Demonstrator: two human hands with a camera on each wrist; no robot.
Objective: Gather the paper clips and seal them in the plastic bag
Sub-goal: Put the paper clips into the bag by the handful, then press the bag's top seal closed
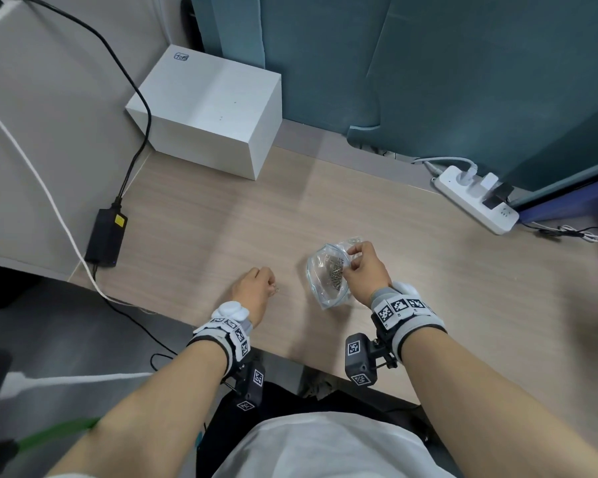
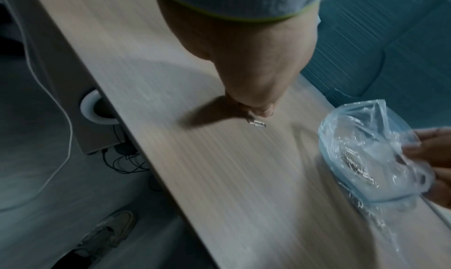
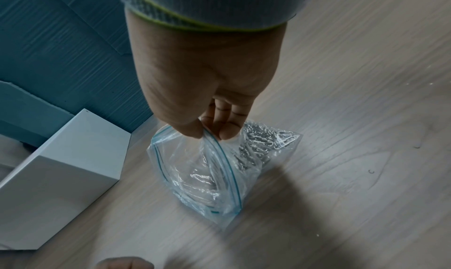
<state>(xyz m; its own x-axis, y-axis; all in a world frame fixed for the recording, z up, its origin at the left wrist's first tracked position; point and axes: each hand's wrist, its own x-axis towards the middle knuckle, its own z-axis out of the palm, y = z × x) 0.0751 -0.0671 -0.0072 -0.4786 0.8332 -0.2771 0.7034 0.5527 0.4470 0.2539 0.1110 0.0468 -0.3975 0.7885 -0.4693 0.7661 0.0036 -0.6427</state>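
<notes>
Plastic bag (image 3: 214, 169) (mouth open leftward) pinched by right hand (image 1: 363, 270).

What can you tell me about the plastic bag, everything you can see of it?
The plastic bag is small, clear and crinkled, with a blue zip strip along its mouth, which gapes open. It rests on the wooden desk, its rim pinched and lifted by the right hand. A heap of silvery paper clips lies inside. The left hand is apart from it.
</notes>
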